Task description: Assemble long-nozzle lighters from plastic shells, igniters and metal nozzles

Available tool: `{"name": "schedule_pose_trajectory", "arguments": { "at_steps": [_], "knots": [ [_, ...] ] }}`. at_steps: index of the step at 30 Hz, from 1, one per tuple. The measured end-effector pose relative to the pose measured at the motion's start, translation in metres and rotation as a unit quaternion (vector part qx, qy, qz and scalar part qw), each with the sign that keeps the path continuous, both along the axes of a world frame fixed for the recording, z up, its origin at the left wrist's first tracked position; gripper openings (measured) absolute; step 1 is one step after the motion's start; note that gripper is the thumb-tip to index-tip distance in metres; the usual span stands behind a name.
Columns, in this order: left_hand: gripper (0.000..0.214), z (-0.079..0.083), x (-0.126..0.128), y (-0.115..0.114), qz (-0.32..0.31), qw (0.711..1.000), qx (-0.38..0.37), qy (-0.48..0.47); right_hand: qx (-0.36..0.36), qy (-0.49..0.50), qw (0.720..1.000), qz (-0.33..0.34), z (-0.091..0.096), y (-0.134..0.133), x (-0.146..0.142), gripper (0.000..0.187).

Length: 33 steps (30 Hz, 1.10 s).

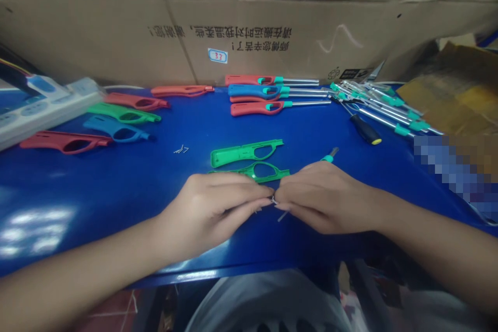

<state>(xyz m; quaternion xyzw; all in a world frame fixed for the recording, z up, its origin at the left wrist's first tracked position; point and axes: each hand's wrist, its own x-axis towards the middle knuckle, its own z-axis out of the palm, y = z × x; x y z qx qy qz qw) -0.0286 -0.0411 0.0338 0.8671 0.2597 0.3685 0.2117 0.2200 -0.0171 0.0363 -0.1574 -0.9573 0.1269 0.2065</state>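
Note:
Just above the table's front part, my left hand (218, 202) and my right hand (330, 197) meet fingertip to fingertip. Both are closed in a pinch on something small and thin, mostly hidden by the fingers. A short greyish strip (283, 215) sticks out below my right fingertips. Past the right knuckles shows a teal piece with a metal end (330, 156); whether that hand holds it I cannot tell. Directly beyond the fingers lie two green lighter handle halves, the nearer one (268, 171) partly covered by my left hand, the farther one (245, 153) fully visible.
Red, green and blue handle shells (124, 114) lie left, near a white power strip (50, 109). Lighters with metal tubes (264, 108) lie at the back before a cardboard box (233, 10). Right are loose tubes (383, 114) and a screwdriver (363, 128). Small metal pins (181, 149) lie left of centre.

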Motion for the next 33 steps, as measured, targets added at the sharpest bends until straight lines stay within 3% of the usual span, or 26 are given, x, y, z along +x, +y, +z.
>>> {"name": "schedule_pose_trajectory", "arguments": {
  "at_steps": [6,15,22,25,28,31,33],
  "knots": [
    [0.021,-0.003,-0.004,-0.004,-0.005,0.998,0.058,0.015,-0.152,0.053,0.987,-0.004,-0.002,0.003,-0.002,0.018],
    [0.027,-0.008,-0.005,-0.004,-0.046,0.997,0.067,0.014,-0.228,0.073,0.971,-0.001,0.002,0.002,-0.001,0.016],
    [0.024,-0.009,-0.007,-0.004,-0.102,0.987,0.097,0.073,-0.255,0.041,0.965,0.040,0.002,0.003,-0.001,0.017],
    [0.025,-0.007,-0.003,-0.003,-0.067,0.996,0.052,0.014,-0.210,0.060,0.975,0.027,0.002,0.003,0.000,0.015],
    [0.028,-0.002,0.004,-0.002,-0.014,0.995,-0.077,-0.053,-0.070,0.061,0.996,-0.008,0.003,0.003,0.002,0.018],
    [0.029,0.001,0.010,-0.001,0.016,0.969,-0.221,-0.107,0.068,0.022,0.997,-0.031,0.003,0.004,0.004,0.022],
    [0.015,0.003,0.012,-0.001,0.030,0.944,-0.305,-0.119,0.115,0.010,0.993,-0.038,0.003,0.004,0.005,0.022]
  ]
}}
